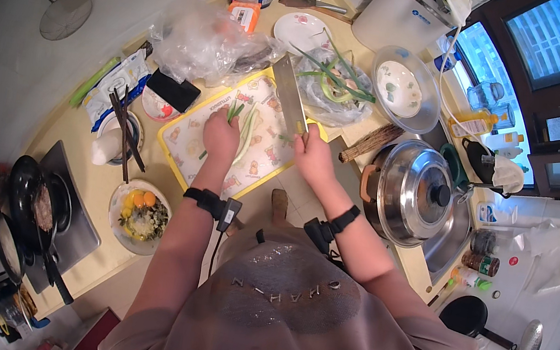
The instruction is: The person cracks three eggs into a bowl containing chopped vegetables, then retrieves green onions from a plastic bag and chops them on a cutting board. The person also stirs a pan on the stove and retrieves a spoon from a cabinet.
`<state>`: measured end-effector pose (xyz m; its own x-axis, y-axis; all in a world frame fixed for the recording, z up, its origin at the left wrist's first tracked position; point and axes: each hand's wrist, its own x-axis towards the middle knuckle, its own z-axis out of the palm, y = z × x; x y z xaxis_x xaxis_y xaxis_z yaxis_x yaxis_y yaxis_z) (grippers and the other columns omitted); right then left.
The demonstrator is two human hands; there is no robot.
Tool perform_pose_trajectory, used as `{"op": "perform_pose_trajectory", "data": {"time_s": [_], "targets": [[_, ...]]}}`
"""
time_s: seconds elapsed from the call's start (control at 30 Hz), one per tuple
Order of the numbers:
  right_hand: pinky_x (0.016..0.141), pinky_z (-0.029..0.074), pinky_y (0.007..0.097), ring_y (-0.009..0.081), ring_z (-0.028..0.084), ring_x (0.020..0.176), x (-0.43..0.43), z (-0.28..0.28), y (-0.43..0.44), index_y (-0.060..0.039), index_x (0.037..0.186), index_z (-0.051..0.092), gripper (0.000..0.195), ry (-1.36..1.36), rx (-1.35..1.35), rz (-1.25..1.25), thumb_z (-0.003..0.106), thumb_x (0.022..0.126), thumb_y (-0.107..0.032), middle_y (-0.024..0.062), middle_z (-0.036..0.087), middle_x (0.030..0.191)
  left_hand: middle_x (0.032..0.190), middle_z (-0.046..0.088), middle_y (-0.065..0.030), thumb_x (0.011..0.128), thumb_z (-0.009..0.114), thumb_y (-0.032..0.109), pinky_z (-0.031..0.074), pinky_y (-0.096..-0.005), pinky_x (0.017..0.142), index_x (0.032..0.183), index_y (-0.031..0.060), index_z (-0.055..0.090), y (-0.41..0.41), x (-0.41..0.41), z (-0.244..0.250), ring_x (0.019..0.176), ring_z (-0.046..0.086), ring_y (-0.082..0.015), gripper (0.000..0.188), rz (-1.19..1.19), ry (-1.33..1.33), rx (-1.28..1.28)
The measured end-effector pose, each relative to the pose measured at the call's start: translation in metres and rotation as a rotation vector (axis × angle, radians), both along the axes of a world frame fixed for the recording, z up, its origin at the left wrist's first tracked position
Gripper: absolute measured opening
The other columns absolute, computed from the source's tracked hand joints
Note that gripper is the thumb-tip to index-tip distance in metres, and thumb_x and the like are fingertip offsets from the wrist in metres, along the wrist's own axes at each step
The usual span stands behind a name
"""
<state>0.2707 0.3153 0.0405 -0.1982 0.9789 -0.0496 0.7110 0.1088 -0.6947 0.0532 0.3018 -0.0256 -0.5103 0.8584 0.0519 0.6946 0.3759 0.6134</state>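
On a yellow-rimmed cutting board (192, 149) printed with small cartoon figures lie pale green scallion stalks (247, 135). My left hand (221, 134) is closed around some green scallions (235, 110) over the board's left half. In my right hand (311, 152) is the handle of a cleaver (289, 90), its broad blade pointing away from me over the board's right edge. Past the blade, more scallions (347, 79) rest on a clear plastic bag.
Eggs and chopped bits fill a bowl (114, 211) at left, near a wok (22, 198) on the stove. A lidded steel pot (411, 193) stands right, beside a brush-like bundle (370, 143). Chopsticks (127, 137) lie across a small bowl. Plastic bags (191, 41) sit behind the board.
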Motion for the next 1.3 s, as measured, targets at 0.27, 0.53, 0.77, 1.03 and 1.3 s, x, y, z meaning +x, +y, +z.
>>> {"op": "perform_pose_trajectory", "data": {"time_s": [0.27, 0.53, 0.77, 1.03, 1.3], "targets": [[0.061, 0.048, 0.048, 0.0423, 0.063, 0.068, 0.048, 0.03, 0.004, 0.0016, 0.11, 0.05, 0.026, 0.038, 0.039, -0.067, 0.063, 0.095, -0.015, 0.0185, 0.061, 0.069, 0.111, 0.066, -0.011, 0.082, 0.075, 0.025, 0.041, -0.0434, 0.098, 0.116, 0.0095, 0.069, 0.014, 0.048, -0.005, 0.113, 0.056, -0.0316, 0.038, -0.079, 0.354, 0.097], [0.055, 0.045, 0.0436, 0.0385, 0.057, 0.058, 0.083, 0.05, 0.021, -0.0015, 0.112, 0.054, 0.024, 0.122, 0.108, -0.235, 0.064, 0.096, -0.016, 0.0162, 0.055, 0.064, 0.103, 0.067, -0.0062, 0.083, 0.073, 0.02, 0.042, -0.0431, 0.092, 0.098, 0.0116, 0.067, 0.032, 0.087, -0.022, 0.108, 0.057, -0.0288, 0.018, -0.607, 0.226, -0.084], [0.057, 0.045, 0.0421, 0.033, 0.054, 0.056, 0.123, 0.075, 0.037, -0.0033, 0.111, 0.055, 0.022, 0.138, 0.21, -0.347, 0.063, 0.096, -0.016, 0.0134, 0.054, 0.062, 0.093, 0.07, -0.0128, 0.087, 0.072, 0.017, 0.053, -0.0438, 0.078, 0.096, 0.0047, 0.065, 0.109, 0.123, 0.031, 0.09, 0.066, -0.0335, 0.017, -0.446, -0.129, 0.287], [0.056, 0.044, 0.0415, 0.0342, 0.055, 0.055, 0.141, 0.078, 0.048, -0.0035, 0.112, 0.054, 0.022, 0.15, 0.177, -0.307, 0.062, 0.096, -0.016, 0.0158, 0.054, 0.063, 0.135, 0.055, -0.0252, 0.083, 0.079, 0.035, 0.042, -0.0476, 0.105, 0.145, 0.0019, 0.042, 0.124, 0.149, 0.013, 0.126, 0.051, -0.0415, 0.079, -0.26, -0.135, 0.434], [0.059, 0.048, 0.0459, 0.0398, 0.062, 0.065, 0.079, 0.057, 0.052, -0.0045, 0.112, 0.051, 0.024, 0.121, -0.083, 0.137, 0.061, 0.096, -0.019, 0.019, 0.06, 0.068, 0.141, 0.049, -0.0203, 0.078, 0.079, 0.034, 0.025, -0.0545, 0.116, 0.145, 0.0014, 0.041, 0.002, 0.045, -0.006, 0.134, 0.04, -0.0399, 0.084, -0.071, 0.325, -0.16]]}}
